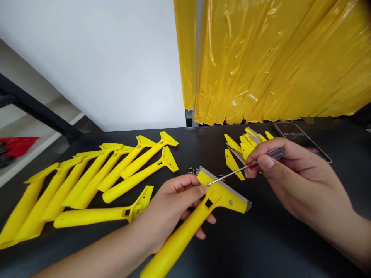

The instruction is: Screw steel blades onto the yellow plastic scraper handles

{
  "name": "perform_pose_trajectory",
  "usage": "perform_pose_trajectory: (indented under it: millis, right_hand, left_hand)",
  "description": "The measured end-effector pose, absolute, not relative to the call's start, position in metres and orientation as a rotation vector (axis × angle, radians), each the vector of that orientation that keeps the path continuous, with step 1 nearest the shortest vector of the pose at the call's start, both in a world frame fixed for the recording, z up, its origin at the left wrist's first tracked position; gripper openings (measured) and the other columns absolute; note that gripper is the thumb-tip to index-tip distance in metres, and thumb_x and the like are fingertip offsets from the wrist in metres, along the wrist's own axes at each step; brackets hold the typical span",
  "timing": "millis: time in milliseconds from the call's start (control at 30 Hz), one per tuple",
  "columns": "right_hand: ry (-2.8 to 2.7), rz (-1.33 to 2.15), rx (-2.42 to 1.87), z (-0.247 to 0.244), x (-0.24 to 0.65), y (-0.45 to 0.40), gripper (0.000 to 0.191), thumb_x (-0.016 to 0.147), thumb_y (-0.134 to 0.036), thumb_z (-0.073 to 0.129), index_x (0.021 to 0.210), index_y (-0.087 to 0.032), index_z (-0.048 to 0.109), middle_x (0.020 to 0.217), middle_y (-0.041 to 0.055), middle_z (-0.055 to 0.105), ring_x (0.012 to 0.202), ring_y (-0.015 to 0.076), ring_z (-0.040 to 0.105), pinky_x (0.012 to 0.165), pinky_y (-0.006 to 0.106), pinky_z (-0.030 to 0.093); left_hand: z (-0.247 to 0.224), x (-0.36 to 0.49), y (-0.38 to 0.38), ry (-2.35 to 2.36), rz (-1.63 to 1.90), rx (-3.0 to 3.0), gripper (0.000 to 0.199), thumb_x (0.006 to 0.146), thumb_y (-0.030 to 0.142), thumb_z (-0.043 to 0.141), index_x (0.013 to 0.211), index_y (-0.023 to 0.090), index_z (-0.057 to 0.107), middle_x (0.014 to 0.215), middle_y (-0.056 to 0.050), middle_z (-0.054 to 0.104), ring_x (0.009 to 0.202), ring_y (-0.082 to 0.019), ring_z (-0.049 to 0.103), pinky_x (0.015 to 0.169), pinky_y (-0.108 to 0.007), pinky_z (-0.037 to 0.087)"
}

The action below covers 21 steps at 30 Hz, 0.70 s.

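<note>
Head view: Your left hand point(174, 204) is closed on a yellow scraper point(185, 233) at the neck, thumb on the upper face and fingers passing beneath. The scraper is held over the dark tabletop point(240, 251), its handle slanting toward you and its head pointing away. A metal strip point(228, 188) runs along the far edge of the head and projects at both ends; keep fingertips inside that edge.

Your right hand point(292, 173) holds a screwdriver point(251, 165) in a narrow pinch between thumb and forefinger. The driver tip meets a screw point(208, 185) near the left end of the head, just beside your left thumb. A second screw point(230, 202) sits near the right end.

Clearances: loose screws point(190, 172) lie just beyond the head. A pile of yellow pieces point(246, 146) lies behind the driver, close to your right fingers; a phone point(292, 133) lies beyond your right hand, near the table's far edge. Yellow handles point(87, 173) line the left side, and a separate handle point(89, 217) reaches your left forearm, limiting travel that way. Bare tabletop shows below the scraper head, between your wrists.
</note>
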State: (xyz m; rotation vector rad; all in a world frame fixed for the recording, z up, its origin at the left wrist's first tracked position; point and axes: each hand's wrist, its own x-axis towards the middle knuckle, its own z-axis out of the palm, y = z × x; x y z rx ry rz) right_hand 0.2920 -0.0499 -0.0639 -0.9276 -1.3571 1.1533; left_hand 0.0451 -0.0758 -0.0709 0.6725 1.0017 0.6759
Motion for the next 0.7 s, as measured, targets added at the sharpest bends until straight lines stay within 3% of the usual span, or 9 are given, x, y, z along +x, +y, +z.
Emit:
perform_pose_trajectory:
  millis: [700]
  right_hand:
    - [-1.367,1.190,-0.951,-0.0685,0.2931,-0.0452,0.006,0.096,-0.033,0.078,0.101,-0.029,0.077,0.091,-0.0013,0.069,0.081,0.0113,0.068,0.077,0.019,0.059]
  left_hand:
    - [-0.0708,0.0445,-0.0758,0.993,0.663,0.690,0.017,0.096,0.032,0.073,0.103,0.016,0.070,0.084,-0.007,0.075,0.071,-0.022,0.076,0.049,-0.026,0.063]
